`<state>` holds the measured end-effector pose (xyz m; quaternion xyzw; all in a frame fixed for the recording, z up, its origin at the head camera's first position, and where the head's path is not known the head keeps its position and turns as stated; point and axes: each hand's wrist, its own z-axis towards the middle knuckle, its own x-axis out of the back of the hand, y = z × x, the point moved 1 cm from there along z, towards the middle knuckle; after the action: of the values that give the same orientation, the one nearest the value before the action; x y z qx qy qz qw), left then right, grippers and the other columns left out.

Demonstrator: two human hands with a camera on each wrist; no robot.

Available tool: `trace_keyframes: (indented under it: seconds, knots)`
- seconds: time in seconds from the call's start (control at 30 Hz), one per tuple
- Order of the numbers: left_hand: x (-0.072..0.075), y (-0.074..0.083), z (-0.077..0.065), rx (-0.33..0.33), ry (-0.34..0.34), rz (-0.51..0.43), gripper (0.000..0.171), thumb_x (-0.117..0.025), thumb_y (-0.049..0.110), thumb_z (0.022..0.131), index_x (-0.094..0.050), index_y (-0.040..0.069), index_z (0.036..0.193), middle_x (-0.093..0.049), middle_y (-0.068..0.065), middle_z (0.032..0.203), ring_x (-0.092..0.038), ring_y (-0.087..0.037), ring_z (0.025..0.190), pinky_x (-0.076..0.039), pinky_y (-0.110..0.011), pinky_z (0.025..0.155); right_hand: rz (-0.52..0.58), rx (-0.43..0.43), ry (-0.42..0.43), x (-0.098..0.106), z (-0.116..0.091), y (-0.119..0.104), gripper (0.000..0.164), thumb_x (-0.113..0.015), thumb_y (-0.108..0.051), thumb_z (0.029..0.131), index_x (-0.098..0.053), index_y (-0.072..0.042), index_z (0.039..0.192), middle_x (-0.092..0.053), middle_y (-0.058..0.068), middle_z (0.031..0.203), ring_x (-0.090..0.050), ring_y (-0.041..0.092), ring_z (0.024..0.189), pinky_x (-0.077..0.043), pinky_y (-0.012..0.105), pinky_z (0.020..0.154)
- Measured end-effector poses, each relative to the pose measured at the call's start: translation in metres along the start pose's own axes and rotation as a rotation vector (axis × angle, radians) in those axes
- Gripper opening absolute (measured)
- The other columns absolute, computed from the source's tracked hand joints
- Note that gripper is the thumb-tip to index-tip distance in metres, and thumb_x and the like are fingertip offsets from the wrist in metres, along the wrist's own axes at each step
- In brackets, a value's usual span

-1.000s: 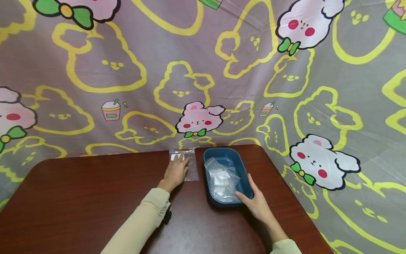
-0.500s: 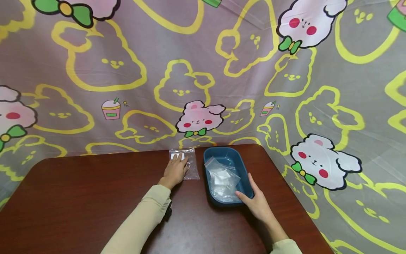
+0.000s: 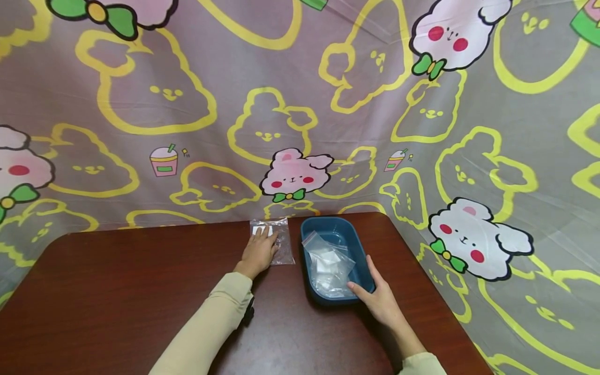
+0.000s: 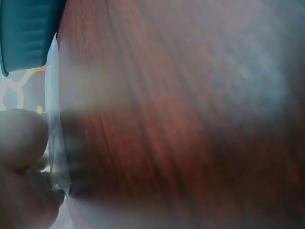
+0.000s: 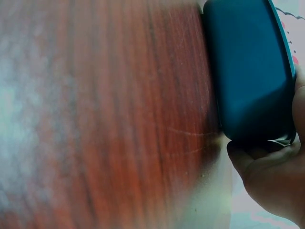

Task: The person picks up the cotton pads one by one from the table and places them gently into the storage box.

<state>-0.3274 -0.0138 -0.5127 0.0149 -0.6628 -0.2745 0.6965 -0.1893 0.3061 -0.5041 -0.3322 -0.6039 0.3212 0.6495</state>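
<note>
My left hand rests with spread fingers on a clear zip-lock bag lying flat at the far side of the table. A white piece shows through the bag beyond my fingertips. To the right stands a blue plastic bin. My right hand grips its near right corner, thumb over the rim and fingers along the outside. Inside the bin lie several clear zip-lock bags with white pieces in them. The right wrist view shows the bin's outer wall beside my hand.
The dark brown wooden table reaches to a patterned cloth hanging along its back and right sides. A small dark object sits at my left wrist.
</note>
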Motion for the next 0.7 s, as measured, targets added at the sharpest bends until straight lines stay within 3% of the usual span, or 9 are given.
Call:
trace_keyframes:
  seconds: [0.43,0.7]
  knots:
    - [0.0023,-0.0026,-0.0045,-0.045,0.078,-0.033,0.037,-0.063,0.011,0.098,-0.063,0.001,0.133,-0.049,-0.028,0.145,-0.041,-0.051,0.135,-0.034,-0.058,0.113,0.003,0.002,-0.003,-0.0001,0.0005,0.0002,0.097,-0.075,-0.044,0.09,-0.017,-0.015,0.162,-0.02,0.013,0.165,-0.021,0.037,0.149,-0.021,0.061,0.117]
    - [0.0001,-0.0041,-0.0102,-0.032,0.143,-0.069,0.028,-0.067,0.007,0.094,-0.071,0.003,0.122,-0.058,-0.023,0.138,-0.05,-0.047,0.13,-0.041,-0.055,0.109,-0.001,0.002,0.0,-0.0007,0.0004,0.001,0.097,-0.075,-0.045,0.09,-0.016,-0.017,0.163,-0.02,0.012,0.166,-0.022,0.037,0.149,-0.021,0.061,0.117]
